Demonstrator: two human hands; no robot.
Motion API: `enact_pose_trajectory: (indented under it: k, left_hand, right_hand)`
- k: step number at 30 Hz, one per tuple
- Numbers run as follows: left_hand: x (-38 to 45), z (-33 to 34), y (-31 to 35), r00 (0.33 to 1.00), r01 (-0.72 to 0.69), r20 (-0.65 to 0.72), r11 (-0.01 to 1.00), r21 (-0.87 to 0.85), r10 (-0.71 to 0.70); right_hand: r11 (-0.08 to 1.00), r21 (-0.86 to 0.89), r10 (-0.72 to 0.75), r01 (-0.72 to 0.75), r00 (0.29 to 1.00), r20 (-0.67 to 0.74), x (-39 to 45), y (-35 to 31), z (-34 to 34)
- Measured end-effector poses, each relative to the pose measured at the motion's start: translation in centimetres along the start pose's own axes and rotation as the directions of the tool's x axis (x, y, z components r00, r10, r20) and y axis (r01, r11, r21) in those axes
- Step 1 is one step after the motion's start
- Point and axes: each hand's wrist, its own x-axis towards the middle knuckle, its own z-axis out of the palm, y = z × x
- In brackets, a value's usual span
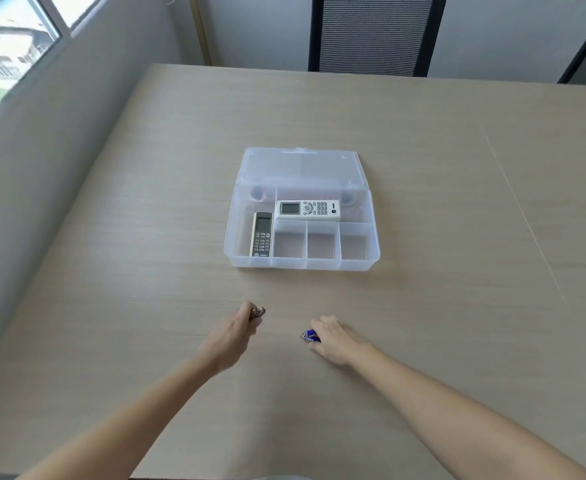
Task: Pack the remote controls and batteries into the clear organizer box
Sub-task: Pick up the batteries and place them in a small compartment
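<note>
The clear organizer box (374,251) lies open in the middle of the table, lid folded back. A white remote (307,209) lies crosswise in its long rear compartment. A slim silver remote (261,234) lies lengthwise in the left compartment. The three small front compartments hold nothing. Nearer to me, my left hand (233,336) is closed around dark batteries (259,311) whose ends poke out past the fingers. My right hand (336,337) rests on the table with its fingers closed on blue batteries (309,336).
The light wooden table (457,202) stretches wide on every side of the box. A black striped chair (373,34) stands behind the far edge. A grey wall with a window runs along the left.
</note>
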Motion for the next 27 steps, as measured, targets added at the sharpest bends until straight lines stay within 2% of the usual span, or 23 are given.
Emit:
enact_pose_trajectory:
  k: [3, 6, 8, 10, 12, 14, 17, 19, 24, 27]
  left_hand:
    - [3.1, -1.5, 2.1, 0.994, 0.070, -0.065, 0.977, -0.203, -0.084]
    - [7.2, -2.5, 5.3, 0.988, 0.096, -0.073, 0.919, -0.383, -0.134]
    - [9.8, -2.9, 7.8, 0.989, 0.124, -0.015, 0.868, -0.481, -0.149]
    - [12.4, -2.7, 10.1, 0.982, 0.176, 0.052, 0.791, -0.586, -0.180]
    - [14.7, -2.2, 11.8, 0.974, 0.217, 0.095, 0.725, -0.654, -0.206]
    - [16.7, -1.4, 12.7, 0.967, 0.243, 0.111, 0.699, -0.673, -0.229]
    - [18.6, -0.3, 13.1, 0.957, 0.271, 0.122, 0.665, -0.696, -0.262]
    - [19.2, 0.0, 13.1, 0.954, 0.273, 0.104, 0.678, -0.682, -0.280]
    - [20.2, 0.7, 12.7, 0.956, 0.257, 0.085, 0.666, -0.700, -0.279]
    - [20.6, 1.2, 12.5, 0.954, 0.271, 0.112, 0.637, -0.721, -0.280]
  right_hand:
    - [0.992, 0.120, 0.032, -0.029, 0.999, -0.025, 0.5, 0.9, -1.6]
    - [0.917, 0.399, 0.123, -0.024, 0.967, -0.223, 0.0, 2.7, -6.0]
    - [0.850, 0.526, 0.228, 0.019, 0.888, -0.400, -0.2, 4.1, -9.6]
    - [0.765, 0.642, 0.367, 0.052, 0.784, -0.500, 0.3, 5.8, -12.9]
    - [0.692, 0.720, 0.466, 0.051, 0.731, -0.499, 1.8, 7.4, -14.8]
    - [0.656, 0.754, 0.525, -0.020, 0.730, -0.438, 3.9, 8.7, -15.0]
    - [0.641, 0.751, 0.577, -0.157, 0.745, -0.336, 6.5, 9.2, -14.0]
    - [0.668, 0.708, 0.579, -0.230, 0.758, -0.300, 7.1, 9.2, -13.9]
    - [0.807, 0.517, 0.516, -0.285, 0.766, -0.384, 7.4, 8.8, -14.3]
    - [0.838, 0.366, 0.522, -0.403, 0.789, -0.326, 7.7, 8.0, -14.0]
